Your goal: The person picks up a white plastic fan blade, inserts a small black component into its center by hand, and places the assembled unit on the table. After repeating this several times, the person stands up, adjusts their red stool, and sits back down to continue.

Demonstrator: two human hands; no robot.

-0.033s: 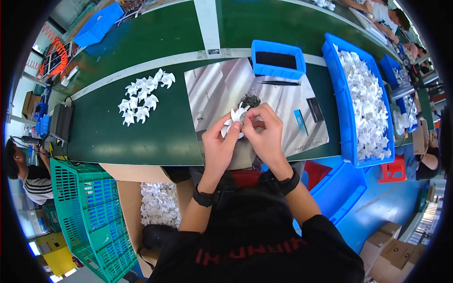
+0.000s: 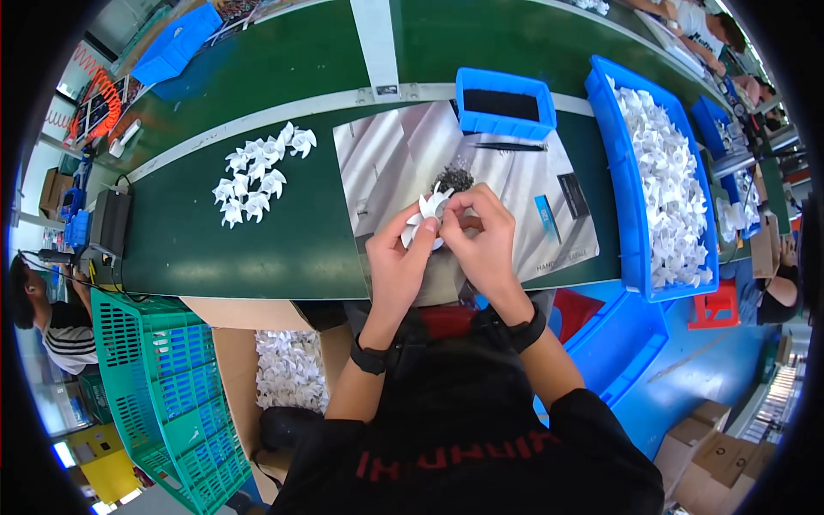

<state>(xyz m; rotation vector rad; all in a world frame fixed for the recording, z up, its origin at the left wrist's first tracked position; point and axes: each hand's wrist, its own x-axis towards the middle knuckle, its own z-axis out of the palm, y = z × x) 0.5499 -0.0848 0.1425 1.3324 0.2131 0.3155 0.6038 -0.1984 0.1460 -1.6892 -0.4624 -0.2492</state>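
Observation:
My left hand is closed, its thumb and fingers gripping a white bladed fan wheel by its edge. At the wheel's right side my right hand is pinched, fingertips against its middle. Whatever small part sits between those fingertips is hidden. Just beyond the hands lies a pile of tiny dark pieces on a grey printed sheet. Black tweezers rest on the sheet near its far edge, in front of a small blue bin with dark contents.
Several white fan wheels lie grouped on the green table at left. A long blue tray heaped with such wheels stands at right. Below the table edge are a carton of white parts and a green crate. Other people work nearby.

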